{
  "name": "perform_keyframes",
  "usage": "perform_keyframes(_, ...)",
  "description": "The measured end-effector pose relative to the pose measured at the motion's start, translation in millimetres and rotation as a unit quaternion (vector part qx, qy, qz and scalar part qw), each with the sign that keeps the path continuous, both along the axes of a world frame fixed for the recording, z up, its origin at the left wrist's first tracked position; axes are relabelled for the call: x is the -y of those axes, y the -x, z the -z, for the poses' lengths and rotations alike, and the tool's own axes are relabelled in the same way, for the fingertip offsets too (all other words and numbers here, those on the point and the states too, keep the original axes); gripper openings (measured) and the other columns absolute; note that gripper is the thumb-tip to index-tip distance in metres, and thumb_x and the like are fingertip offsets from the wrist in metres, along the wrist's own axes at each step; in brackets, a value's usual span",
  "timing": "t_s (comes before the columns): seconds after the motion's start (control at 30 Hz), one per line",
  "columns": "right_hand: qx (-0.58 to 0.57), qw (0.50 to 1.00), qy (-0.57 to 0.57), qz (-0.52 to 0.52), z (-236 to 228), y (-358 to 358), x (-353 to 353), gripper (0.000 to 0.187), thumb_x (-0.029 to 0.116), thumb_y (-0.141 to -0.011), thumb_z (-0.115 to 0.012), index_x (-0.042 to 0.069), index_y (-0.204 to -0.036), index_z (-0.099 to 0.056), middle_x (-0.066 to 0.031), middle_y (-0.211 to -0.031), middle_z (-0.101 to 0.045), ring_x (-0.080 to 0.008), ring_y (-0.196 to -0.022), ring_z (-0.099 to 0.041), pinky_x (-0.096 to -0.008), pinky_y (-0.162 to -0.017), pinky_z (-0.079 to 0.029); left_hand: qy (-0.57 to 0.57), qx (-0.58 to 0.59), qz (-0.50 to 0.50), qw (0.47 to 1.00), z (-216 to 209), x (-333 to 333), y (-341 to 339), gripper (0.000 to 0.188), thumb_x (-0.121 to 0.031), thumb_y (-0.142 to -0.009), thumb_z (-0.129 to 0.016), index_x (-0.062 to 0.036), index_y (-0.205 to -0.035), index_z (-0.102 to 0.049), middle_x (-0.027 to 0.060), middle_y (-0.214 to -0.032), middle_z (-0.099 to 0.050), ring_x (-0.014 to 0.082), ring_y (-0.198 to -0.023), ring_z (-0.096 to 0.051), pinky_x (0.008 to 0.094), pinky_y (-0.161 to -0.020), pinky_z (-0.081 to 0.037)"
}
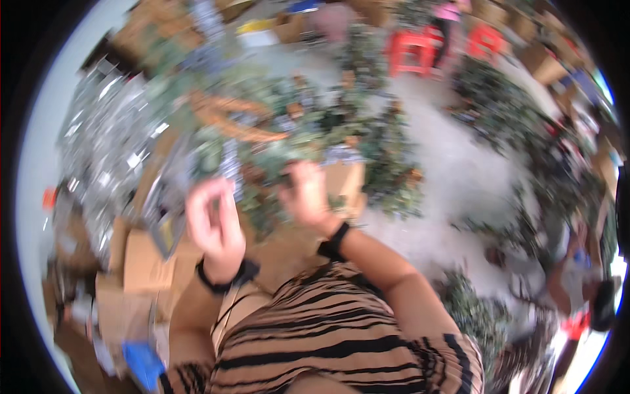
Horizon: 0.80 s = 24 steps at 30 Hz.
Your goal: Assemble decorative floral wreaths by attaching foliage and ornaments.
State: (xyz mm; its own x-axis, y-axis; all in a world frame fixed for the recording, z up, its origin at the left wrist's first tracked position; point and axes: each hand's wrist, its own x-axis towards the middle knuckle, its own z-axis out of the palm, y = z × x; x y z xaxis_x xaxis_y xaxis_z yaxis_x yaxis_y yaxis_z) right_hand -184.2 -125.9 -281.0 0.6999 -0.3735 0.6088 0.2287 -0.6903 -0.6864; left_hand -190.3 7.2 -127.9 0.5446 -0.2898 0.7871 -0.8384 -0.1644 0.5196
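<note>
A brown ring (262, 134), like a twig or rattan hoop, lies among green artificial-looking leaves (308, 141) in front of me, smeared by motion. My left hand (213, 223) is below the ring with thumb and fingers curled together in a pinch. A pale bluish flower-like sprig (230, 164) shows just past its fingertips; whether the hand holds it is unclear. My right hand (305, 194) reaches into the leaves beside a cardboard box (344, 180). Its fingers are blurred, and I cannot see what they grip. Both wrists wear black bands.
Clear plastic wrapping (108, 138) is heaped at the left, above cardboard boxes (147, 262) and a blue item (142, 364). More leafy greenery (499, 105) lies on the pale floor (433, 184) at the right. Red stools (410, 52) stand at the back near a person in pink (449, 12).
</note>
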Motion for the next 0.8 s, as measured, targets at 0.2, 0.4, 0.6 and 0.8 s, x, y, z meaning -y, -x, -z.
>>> perform_keyframes(0.2,-0.012,0.989,-0.14,-0.047,-12,6,0,0.031,0.011,-0.062,-0.064,0.005,-0.09,-0.051,-0.0142,-0.094,-0.049,-0.0342,-0.093,-0.048,-0.0419,-0.078,-0.04,-0.075,-0.332,0.048,0.939,75,22,4,0.038,-0.002,-0.087,-0.051,0.0003,-0.125,-0.044,0.0099,-0.107,-0.051,0.0174,-0.101,-0.05,0.0289,-0.09,-0.041)
perform_keyframes(0.4,-0.007,0.979,-0.191,-0.07,-20,7,7,0.031,0.012,-0.066,-0.065,0.003,-0.092,-0.051,-0.0127,-0.089,-0.051,-0.031,-0.082,-0.055,-0.0385,-0.076,-0.044,-0.087,-0.36,-0.018,0.929,86,22,-6,0.041,-0.013,-0.09,-0.051,0.0,-0.127,-0.039,0.0148,-0.118,-0.048,0.0207,-0.108,-0.048,0.0324,-0.091,-0.04)
perform_keyframes(0.6,-0.015,0.963,-0.258,-0.081,-26,9,8,0.053,0.012,-0.066,-0.065,0.003,-0.114,-0.044,-0.0148,-0.088,-0.055,-0.0294,-0.075,-0.058,-0.0371,-0.067,-0.048,-0.014,-0.391,-0.011,0.92,93,21,-26,0.046,-0.019,-0.091,-0.05,-0.0008,-0.129,-0.03,0.0172,-0.119,-0.041,0.0221,-0.103,-0.049,0.0336,-0.089,-0.043)
perform_keyframes(0.8,-0.031,0.976,-0.196,-0.084,-17,3,7,0.044,0.008,-0.066,-0.063,0.002,-0.108,-0.052,-0.0138,-0.086,-0.054,-0.0294,-0.076,-0.058,-0.0378,-0.068,-0.049,0.043,-0.478,0.012,0.877,75,28,-25,0.053,-0.024,-0.09,-0.053,-0.0033,-0.131,-0.027,0.0142,-0.119,-0.044,0.0225,-0.103,-0.05,0.0381,-0.083,-0.046)
